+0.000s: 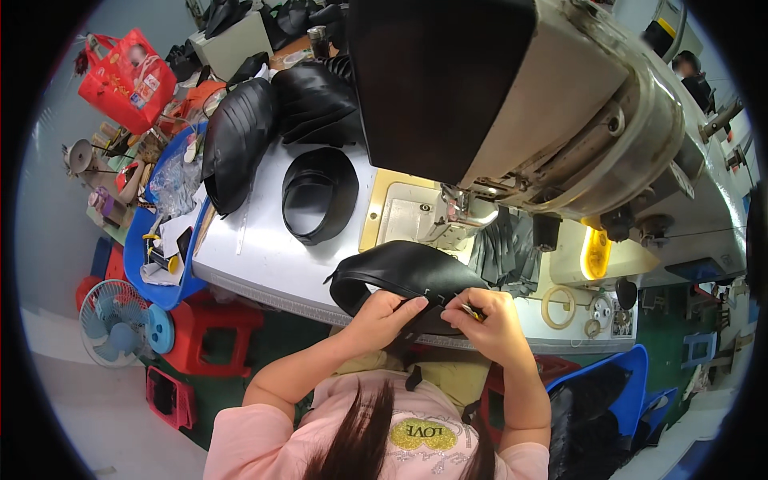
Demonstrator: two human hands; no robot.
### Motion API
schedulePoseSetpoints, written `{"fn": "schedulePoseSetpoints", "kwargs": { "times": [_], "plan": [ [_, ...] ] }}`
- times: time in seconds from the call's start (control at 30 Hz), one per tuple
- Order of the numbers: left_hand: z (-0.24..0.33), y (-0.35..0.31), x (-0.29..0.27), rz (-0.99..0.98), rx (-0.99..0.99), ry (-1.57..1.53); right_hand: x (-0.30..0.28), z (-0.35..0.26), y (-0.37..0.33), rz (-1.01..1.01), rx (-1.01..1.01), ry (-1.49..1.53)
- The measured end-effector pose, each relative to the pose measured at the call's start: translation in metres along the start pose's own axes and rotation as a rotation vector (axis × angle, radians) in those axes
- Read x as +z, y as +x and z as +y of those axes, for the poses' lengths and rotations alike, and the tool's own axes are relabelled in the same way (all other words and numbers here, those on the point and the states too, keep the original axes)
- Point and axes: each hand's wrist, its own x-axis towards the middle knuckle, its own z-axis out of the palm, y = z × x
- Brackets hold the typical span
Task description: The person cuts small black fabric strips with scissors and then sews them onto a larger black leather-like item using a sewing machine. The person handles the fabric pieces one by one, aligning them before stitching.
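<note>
A curved black leather piece is held up at the table's front edge, below the sewing machine. Its left end bends round into a loop. My left hand grips its lower edge, thumb on top and fingers partly hidden behind it. Close to the right end of the same piece, my right hand is closed on a small, thin tool with yellow and dark parts. Its exact kind is too small to make out. Short pale marks, perhaps thread ends, show on the leather between my hands.
A ring-shaped black leather piece stands on the white table, with stacked black pieces behind it. Grey-black strips lie right of the needle area. Blue bins flank the table. A fan and red stool stand left.
</note>
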Motion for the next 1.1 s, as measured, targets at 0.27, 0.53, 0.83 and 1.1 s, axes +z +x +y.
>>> {"fn": "schedulePoseSetpoints", "kwargs": {
  "times": [0.27,0.53,0.83,1.1],
  "plan": [
    [-0.012,0.001,-0.002,-0.04,-0.008,0.086,0.007,-0.008,0.007,0.124,-0.034,-0.167],
    [0.011,0.002,0.003,-0.062,0.112,0.069,0.009,-0.005,0.007,0.141,-0.043,-0.165],
    [0.027,0.011,-0.02,-0.195,0.056,0.173,-0.03,0.016,0.018,0.136,0.037,0.173],
    [0.039,0.025,-0.037,-0.29,0.053,0.315,0.006,0.016,0.032,-0.066,0.316,0.592]
  ]
}}
